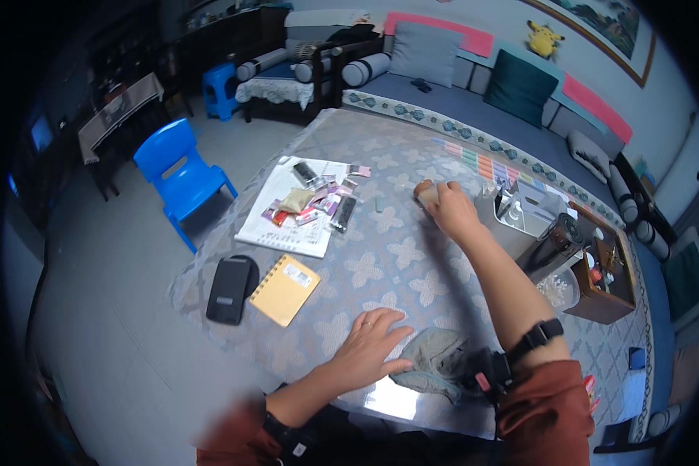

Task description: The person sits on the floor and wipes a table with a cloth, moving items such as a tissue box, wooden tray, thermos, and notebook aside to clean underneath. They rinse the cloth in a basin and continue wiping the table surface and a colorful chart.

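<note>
My right hand (451,207) reaches over the patterned table cover and is closed around a small pale object (428,195), mostly hidden by the fingers. Near the table's front edge, my left hand (373,346) is spread with nothing in it, just left of a crumpled grey-green cloth (434,361). A yellow spiral notebook (285,290) lies farther left, beside a black phone-like device (229,291). Behind them, small wrapped packets and a beige pouch (296,200) rest on a printed paper pad (288,236). A small translucent piece (378,203) lies right of the pad.
A white organizer (504,221), a dark tumbler (559,239), a tub of cotton swabs (556,291) and a wooden box (603,303) stand at the right. A blue chair (180,180) is beyond the table's left edge; a sofa (472,99) runs behind it.
</note>
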Tool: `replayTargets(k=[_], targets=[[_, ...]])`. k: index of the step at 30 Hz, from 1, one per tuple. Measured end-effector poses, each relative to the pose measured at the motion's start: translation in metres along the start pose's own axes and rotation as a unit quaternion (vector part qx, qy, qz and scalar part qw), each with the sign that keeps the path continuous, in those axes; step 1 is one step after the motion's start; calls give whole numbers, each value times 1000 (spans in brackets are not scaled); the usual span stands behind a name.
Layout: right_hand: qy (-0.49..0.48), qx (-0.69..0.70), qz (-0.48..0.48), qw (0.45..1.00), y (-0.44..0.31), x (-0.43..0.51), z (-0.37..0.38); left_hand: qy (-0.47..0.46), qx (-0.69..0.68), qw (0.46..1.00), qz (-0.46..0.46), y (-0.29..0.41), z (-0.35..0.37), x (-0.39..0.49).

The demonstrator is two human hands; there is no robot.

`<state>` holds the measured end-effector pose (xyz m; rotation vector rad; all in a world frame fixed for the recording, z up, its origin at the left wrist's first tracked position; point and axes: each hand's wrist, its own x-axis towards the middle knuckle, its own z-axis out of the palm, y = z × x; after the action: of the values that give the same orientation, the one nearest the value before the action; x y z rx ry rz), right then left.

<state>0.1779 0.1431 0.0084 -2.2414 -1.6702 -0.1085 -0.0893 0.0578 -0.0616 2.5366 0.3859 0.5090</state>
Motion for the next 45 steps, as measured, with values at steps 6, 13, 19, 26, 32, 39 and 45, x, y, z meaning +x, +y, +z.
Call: replayTargets(k=[6,13,19,26,32,39,45], targets=[[-4,48,79,996,19,0,30,-6,-18,1000,-12,-2,1,-1],[-121,612,78,778,10,-154,-13,99,-421,883,-181,8,-16,34],[-37,600,47,798,23,-217,-42,39,-398,913,-88,41,-3,94],[59,391,88,914,68,-250,-51,-7,-276,959,-56,83,34,133],[134,333,99,928,87,-264,-65,-38,-305,951,10,102,59,149],[137,341,30,930,84,-231,-45,33,-246,966,-68,71,66,163],[178,282,60,941,100,-247,-51,206,-122,966,-94,25,83,214]])
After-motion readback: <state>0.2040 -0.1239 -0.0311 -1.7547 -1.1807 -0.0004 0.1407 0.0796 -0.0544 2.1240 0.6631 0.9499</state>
